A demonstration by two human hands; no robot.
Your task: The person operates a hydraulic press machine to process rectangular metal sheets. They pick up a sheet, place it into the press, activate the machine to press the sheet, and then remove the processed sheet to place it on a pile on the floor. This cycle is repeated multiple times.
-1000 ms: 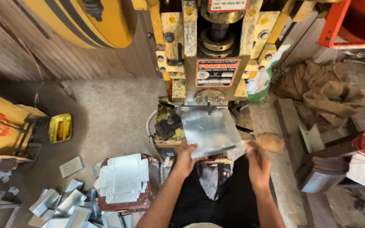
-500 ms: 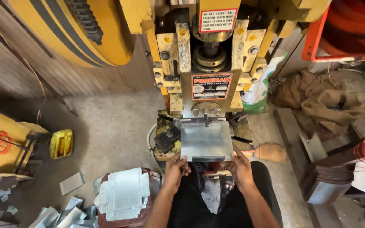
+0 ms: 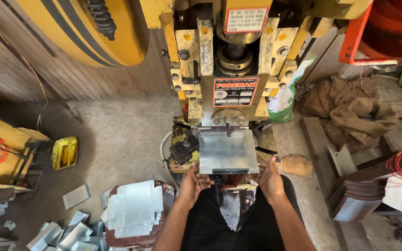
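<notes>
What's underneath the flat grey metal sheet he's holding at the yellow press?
The flat grey metal sheet hides the press bed beneath it. Only the left hand and right hand gripping its near corners show, with dark machine parts at its left edge.

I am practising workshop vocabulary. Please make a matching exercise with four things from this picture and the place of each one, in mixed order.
Things:
1. metal sheet
2. stack of cut sheets
3. yellow box
4. brown sacking

Places:
A. on the floor, far left
B. heaped at the right
C. between both hands, under the press
D. on a round stand, lower left

Pairs: 1-C, 2-D, 3-A, 4-B
</notes>
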